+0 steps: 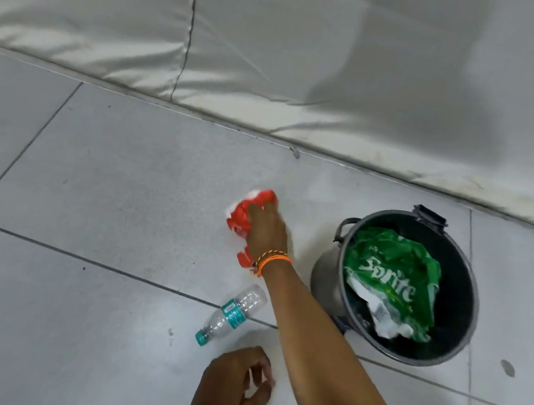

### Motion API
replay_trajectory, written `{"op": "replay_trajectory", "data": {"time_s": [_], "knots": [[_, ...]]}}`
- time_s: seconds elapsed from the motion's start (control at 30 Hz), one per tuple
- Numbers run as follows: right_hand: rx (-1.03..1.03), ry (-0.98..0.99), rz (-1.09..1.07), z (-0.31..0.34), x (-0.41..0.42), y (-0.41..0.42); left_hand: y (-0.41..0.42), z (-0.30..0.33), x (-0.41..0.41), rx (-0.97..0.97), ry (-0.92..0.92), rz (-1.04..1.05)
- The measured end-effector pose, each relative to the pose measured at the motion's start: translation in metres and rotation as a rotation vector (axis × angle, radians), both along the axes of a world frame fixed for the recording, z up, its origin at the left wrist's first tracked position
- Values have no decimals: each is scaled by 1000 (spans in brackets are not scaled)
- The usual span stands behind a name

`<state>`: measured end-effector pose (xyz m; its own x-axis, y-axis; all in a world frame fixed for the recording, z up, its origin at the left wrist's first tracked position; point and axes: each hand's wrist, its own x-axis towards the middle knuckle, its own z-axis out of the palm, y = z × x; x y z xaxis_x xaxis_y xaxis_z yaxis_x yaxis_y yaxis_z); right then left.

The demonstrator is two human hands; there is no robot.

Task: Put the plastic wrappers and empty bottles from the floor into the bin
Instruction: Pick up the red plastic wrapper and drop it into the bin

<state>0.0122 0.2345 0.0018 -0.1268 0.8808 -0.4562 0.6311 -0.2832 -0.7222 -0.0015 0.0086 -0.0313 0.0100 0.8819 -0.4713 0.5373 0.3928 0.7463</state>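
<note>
red wrapper (247,214) sits clenched in right hand (264,227); crumpled plastic may slip short of bin (457,321). left hand (233,386) curled, holding nothing.

The floor of large pale grey square tiles (115,160) has thin dark grout lines that run slanted across the room. Small dark specks and scuff marks lie on some tiles, and one oval dark grey stain (507,368) sits on a tile at the right. Along the far edge of the floor stands a wide white padded cushion surface (276,38), shiny and a little wrinkled, with a dark vertical seam (189,29). A soft grey shadow (417,102) falls over its right part.
</note>
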Motion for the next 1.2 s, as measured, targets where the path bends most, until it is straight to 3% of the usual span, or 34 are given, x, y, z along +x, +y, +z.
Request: {"op": "replay_trajectory", "data": {"time_s": [0.1, 0.17, 0.23, 0.3, 0.4, 0.53, 0.6, 0.7, 0.77, 0.83, 0.93, 0.97, 1.03, 1.13, 1.2], "knots": [[614, -126, 27, 64, 59, -2, 18, 32, 28, 42, -176, 177], [808, -269, -89, 114, 117, -13, 38, 56, 47, 54, -287, 304], [724, -383, -309, 135, 183, -23, 62, 81, 70, 25, -372, 390], [500, -457, -324, 105, 214, -30, 85, 89, 83, 14, -389, 435], [200, -587, 102, 41, 227, -20, 116, 103, 100, 7, -350, 435], [-214, -696, 478, -26, 225, 2, 128, 93, 113, 2, -281, 556], [-315, -727, 577, -43, 223, 9, 125, 78, 113, 10, -201, 539], [-367, -539, 477, -13, 225, 15, 124, 69, 111, 11, -184, 554], [-166, -491, 312, 23, 226, 6, 121, 76, 107, -2, -279, 577], [210, -501, 114, 59, 222, -23, 106, 76, 97, -27, -334, 569], [665, -168, -185, 100, 175, -90, 58, 60, 66, -162, -230, 580], [680, -49, -132, 99, 153, -107, 39, 52, 53, -214, -164, 585], [561, 3, 193, 68, 112, -126, 2, 39, 27, -366, -9, 554], [276, -191, 708, -16, 64, -126, -55, 20, -9, -567, 79, 430], [187, -392, 926, -61, 50, -121, -86, 13, -28, -624, 96, 361]]}}
